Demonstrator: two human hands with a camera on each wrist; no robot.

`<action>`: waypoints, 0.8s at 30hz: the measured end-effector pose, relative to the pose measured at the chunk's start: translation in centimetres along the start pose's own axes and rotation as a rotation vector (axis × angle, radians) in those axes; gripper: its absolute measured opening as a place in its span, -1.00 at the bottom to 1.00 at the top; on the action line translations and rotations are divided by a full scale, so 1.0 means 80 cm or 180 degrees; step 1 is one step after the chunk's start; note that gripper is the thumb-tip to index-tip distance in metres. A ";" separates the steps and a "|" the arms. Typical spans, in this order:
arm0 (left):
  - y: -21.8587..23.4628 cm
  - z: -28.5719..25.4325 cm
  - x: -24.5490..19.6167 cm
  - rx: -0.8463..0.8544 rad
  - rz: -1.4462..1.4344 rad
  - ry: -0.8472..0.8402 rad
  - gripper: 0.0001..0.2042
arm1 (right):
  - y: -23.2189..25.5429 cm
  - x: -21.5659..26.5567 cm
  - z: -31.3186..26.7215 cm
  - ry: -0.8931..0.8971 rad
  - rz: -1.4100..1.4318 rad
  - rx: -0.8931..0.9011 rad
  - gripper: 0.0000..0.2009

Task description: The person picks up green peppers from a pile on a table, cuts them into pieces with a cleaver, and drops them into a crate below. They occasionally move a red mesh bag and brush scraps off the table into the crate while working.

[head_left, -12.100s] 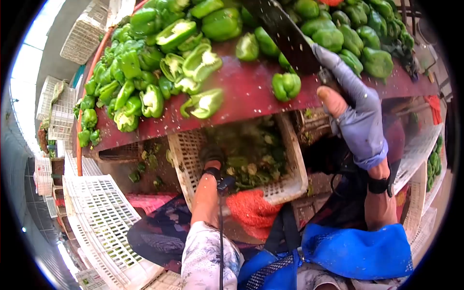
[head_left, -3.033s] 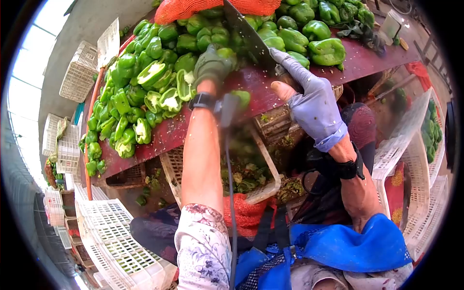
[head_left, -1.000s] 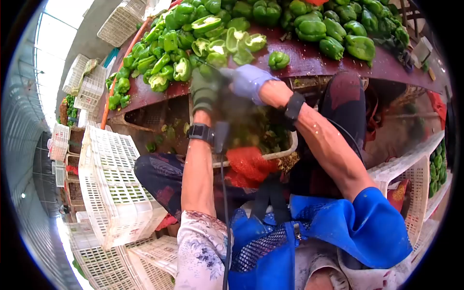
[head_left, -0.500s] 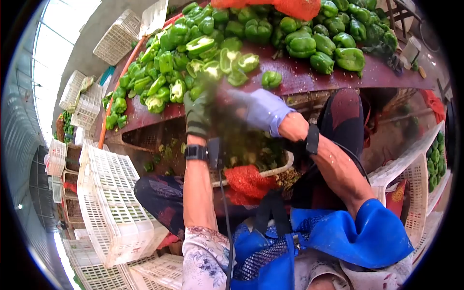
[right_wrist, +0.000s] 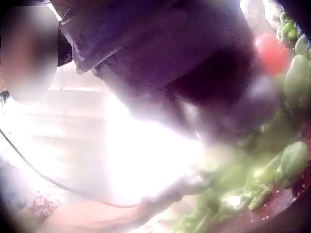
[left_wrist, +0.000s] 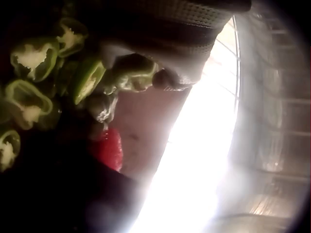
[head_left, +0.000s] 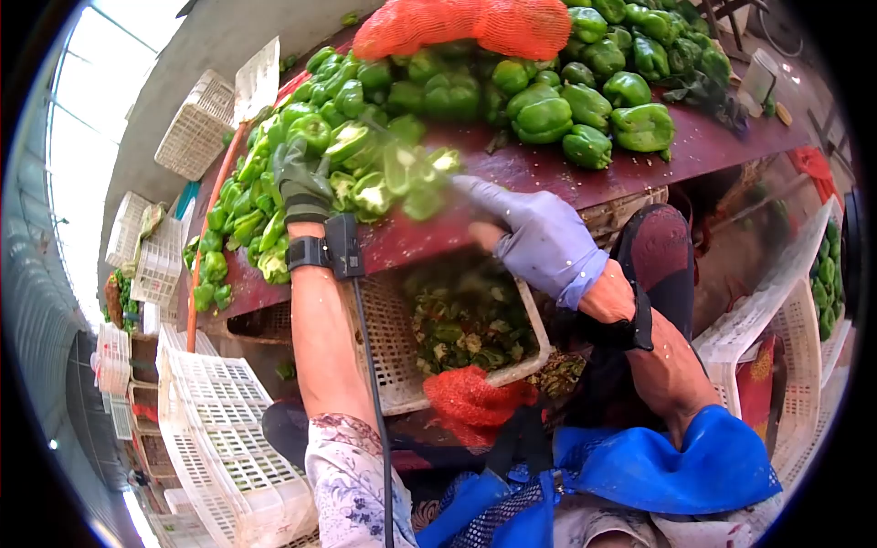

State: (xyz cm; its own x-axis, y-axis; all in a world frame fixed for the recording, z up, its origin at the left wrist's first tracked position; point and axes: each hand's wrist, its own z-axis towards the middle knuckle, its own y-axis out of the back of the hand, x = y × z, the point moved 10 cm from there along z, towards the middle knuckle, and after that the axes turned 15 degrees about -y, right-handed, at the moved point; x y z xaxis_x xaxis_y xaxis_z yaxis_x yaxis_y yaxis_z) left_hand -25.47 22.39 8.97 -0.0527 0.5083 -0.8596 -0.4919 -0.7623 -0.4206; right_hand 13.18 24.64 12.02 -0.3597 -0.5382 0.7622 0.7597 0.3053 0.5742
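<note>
My left hand (head_left: 306, 183), in a dark green glove, reaches into the heap of cut green bell peppers (head_left: 247, 224) at the table's left side, fingers spread over the pieces. In the left wrist view, its glove (left_wrist: 194, 58) is close to a cut pepper piece (left_wrist: 129, 73). My right hand (head_left: 553, 237), in a lavender glove with the thumb bare, grips a knife at the table's front edge. Its forefinger lies straight along the knife, and the blade is lost in blur over several pepper halves (head_left: 373, 196). The right wrist view shows mostly dark glove (right_wrist: 160, 58) and glare.
Whole green peppers (head_left: 585, 110) and an orange net sack (head_left: 466, 26) lie at the back of the red table (head_left: 703, 146). Under its front edge, a white crate (head_left: 388, 356) contains pepper scraps. Stacked white crates (head_left: 228, 438) stand at the left, others (head_left: 767, 320) at the right.
Half a second ago both hands were close together above the scrap crate. Since then my left hand has moved left to the cut heap, and my right has shifted right, away from it.
</note>
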 end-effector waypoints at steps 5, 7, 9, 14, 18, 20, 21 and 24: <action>0.002 0.002 0.066 0.0256 0.0583 -0.0059 -0.52 | 0.036 -0.048 0.007 -0.0382 0.0437 -0.0354 -0.51; -0.014 -0.014 0.079 0.0363 0.0823 -0.0051 -0.59 | 0.045 -0.067 0.012 -0.0758 0.0490 -0.0283 -0.52; -0.036 -0.049 0.075 0.0388 0.0717 -0.0141 -0.65 | 0.049 -0.076 0.020 -0.0748 0.0492 -0.0442 -0.52; -0.087 -0.057 0.087 0.1120 0.2003 -0.1109 -0.67 | 0.048 -0.075 0.038 -0.1010 0.0604 -0.0315 -0.48; -0.211 -0.074 0.104 0.2488 0.2700 -0.1461 -0.57 | 0.046 -0.089 0.043 -0.1021 0.0662 -0.0558 -0.47; -0.274 -0.078 0.101 0.2915 0.2405 -0.2477 -0.49 | 0.054 -0.090 0.045 -0.0610 0.0634 -0.0894 -0.48; -0.293 -0.075 0.112 0.3209 0.2347 -0.2306 -0.48 | 0.059 -0.087 0.045 -0.0397 0.0618 -0.1047 -0.49; -0.316 -0.077 0.122 0.3559 0.3175 -0.2656 -0.46 | 0.052 -0.098 0.051 -0.0645 0.0508 -0.0864 -0.49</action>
State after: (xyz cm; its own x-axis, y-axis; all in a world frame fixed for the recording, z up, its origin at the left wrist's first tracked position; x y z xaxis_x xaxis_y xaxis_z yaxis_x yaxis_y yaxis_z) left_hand -8.18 44.18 9.43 -0.9181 0.3783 -0.1183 -0.2924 -0.4450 0.8465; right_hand 16.92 33.31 9.66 -0.3044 -0.3260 0.8950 0.9211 0.1387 0.3638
